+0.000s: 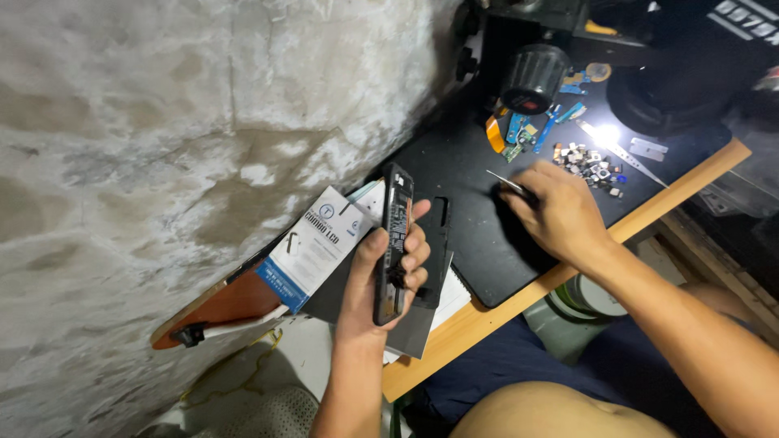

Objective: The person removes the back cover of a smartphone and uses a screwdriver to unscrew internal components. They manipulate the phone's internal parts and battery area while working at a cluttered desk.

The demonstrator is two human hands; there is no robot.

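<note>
My left hand grips an opened black phone on edge, its inner parts facing right, above the near left part of the bench. My right hand rests on the black work mat and pinches a thin metal tool whose tip points left. A second dark phone part lies flat on the mat just behind the held phone.
A white and blue box lies left of the phone. Small loose parts, flex cables and tweezers lie at the mat's far side beside a black microscope base. The wooden bench edge runs near me; a rough wall is left.
</note>
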